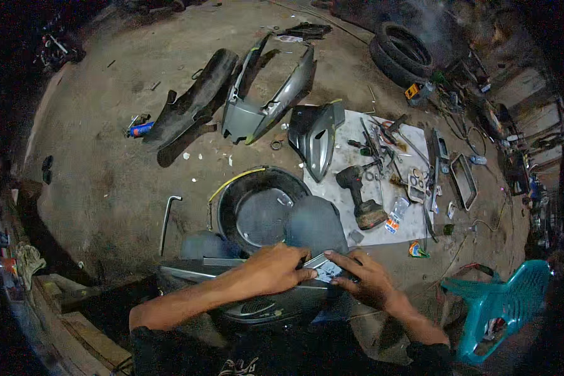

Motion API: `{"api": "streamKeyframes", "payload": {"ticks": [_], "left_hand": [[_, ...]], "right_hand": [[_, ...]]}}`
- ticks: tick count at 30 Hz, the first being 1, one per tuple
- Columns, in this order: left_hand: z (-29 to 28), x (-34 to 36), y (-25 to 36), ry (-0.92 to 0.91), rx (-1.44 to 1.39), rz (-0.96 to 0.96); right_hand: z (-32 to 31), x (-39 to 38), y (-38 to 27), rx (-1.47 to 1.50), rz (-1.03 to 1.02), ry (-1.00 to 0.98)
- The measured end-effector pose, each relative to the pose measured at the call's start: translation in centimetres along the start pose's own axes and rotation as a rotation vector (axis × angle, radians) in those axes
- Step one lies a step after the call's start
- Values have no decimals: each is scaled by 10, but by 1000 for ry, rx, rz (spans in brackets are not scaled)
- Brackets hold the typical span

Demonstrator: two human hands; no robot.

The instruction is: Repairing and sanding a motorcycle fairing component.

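Across my lap lies a dark grey motorcycle body panel with a glossy, curved surface. A small silver-grey flat piece with dark marks sits at its upper edge, between my hands. My left hand is closed at the left side of this piece, thumb pressed on it and fingers curled over the edge. My right hand grips its right side, with the thumb underneath and the fingers laid over the top. Whether the piece is joined to the panel I cannot tell.
Beyond my knees stands a black tub. A cordless drill and several tools lie on a white sheet. Body panels lie further off, stacked tyres at far right. A teal plastic chair stands to my right.
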State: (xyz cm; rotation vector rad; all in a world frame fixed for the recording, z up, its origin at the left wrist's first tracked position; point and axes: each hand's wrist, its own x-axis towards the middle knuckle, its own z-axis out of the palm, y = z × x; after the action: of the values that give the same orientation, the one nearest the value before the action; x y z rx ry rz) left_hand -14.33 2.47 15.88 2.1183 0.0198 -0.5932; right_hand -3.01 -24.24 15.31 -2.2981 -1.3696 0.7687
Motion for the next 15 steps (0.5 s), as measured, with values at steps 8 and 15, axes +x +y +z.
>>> {"api": "streamKeyframes", "payload": {"ticks": [8,15], "left_hand": [[4,-13,-5,146,86,108],[9,-7,-7,175,90,154]], "right_hand": [[6,16,-30,35,140,165],[14,13,-40,-32,250,264]]}}
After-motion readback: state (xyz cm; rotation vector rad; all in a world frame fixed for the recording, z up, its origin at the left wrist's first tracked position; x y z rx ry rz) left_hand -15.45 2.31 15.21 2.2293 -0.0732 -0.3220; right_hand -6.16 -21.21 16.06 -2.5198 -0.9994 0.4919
